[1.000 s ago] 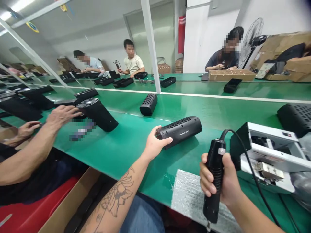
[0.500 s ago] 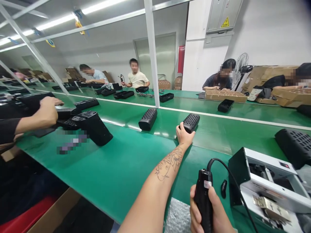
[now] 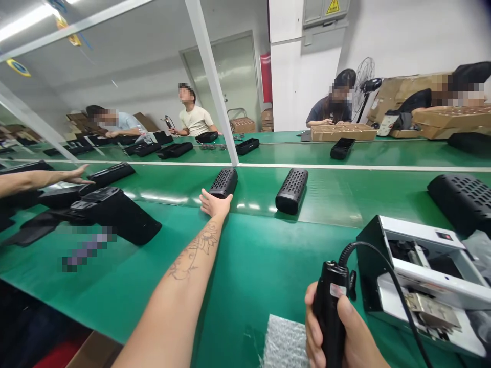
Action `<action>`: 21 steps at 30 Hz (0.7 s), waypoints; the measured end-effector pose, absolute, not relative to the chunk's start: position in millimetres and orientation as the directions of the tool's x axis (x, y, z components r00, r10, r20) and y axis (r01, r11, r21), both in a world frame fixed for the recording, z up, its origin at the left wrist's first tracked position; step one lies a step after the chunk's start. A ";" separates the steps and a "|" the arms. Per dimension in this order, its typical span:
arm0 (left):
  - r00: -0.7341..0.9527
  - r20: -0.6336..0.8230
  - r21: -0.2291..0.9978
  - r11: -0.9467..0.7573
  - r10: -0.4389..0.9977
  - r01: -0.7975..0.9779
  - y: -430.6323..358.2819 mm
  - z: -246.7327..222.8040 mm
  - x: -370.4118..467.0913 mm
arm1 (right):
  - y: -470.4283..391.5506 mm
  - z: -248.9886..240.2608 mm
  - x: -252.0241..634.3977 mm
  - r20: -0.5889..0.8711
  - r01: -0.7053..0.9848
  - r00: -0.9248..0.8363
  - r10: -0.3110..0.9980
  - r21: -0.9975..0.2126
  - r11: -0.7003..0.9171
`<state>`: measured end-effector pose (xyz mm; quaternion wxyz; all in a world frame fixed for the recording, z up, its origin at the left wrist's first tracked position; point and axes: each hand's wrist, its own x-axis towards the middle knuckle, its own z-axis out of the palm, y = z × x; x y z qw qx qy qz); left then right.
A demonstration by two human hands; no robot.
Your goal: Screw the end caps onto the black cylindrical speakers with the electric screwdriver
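My left hand reaches forward with spread fingers at the near end of a black perforated housing. Its thumb lies by the right side of that end; whether the fingers press on it I cannot tell. A similar perforated housing lies to the right, apart from the hand. At the lower right, my right hand is wrapped around a black electric screwdriver, held upright. A black cord leaves its top; its lower end is out of view.
A white-and-black machine stands right of the screwdriver, with bubble wrap below left. A larger perforated housing lies behind the machine. At left, a co-worker's hand is above black cases. A white post rises beyond the housings.
My left hand has left the right-hand perforated housing and moved left to the other one. The view has shifted right. The co-worker's hand at left has stretched out. My right hand still holds the screwdriver.
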<state>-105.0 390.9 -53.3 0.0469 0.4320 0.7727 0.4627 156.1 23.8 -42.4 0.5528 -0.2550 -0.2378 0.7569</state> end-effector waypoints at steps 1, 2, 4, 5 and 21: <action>-0.615 0.291 0.777 0.194 0.733 0.599 394.0 -53.8 -109.0 | 24.4 -43.2 155.5 -0.112 -0.711 -0.247 0.962 -0.654 -0.259; -0.608 0.260 0.799 0.187 0.750 0.572 396.1 -54.1 -110.8 | 24.6 -43.9 154.7 -0.098 -0.705 -0.233 0.968 -0.668 -0.237; -0.595 0.219 0.840 0.161 0.773 0.517 396.2 -52.2 -111.1 | 23.6 -44.4 154.0 -0.062 -0.698 -0.196 0.979 -0.693 -0.184; -0.587 0.209 0.858 0.141 0.782 0.494 393.8 -50.0 -111.2 | 22.4 -43.8 155.0 -0.045 -0.694 -0.176 0.983 -0.703 -0.157; 0.199 0.264 0.840 -0.326 0.944 0.434 73.1 -35.0 -108.0 | 1.2 57.1 301.5 0.649 0.297 0.602 0.466 -0.723 0.624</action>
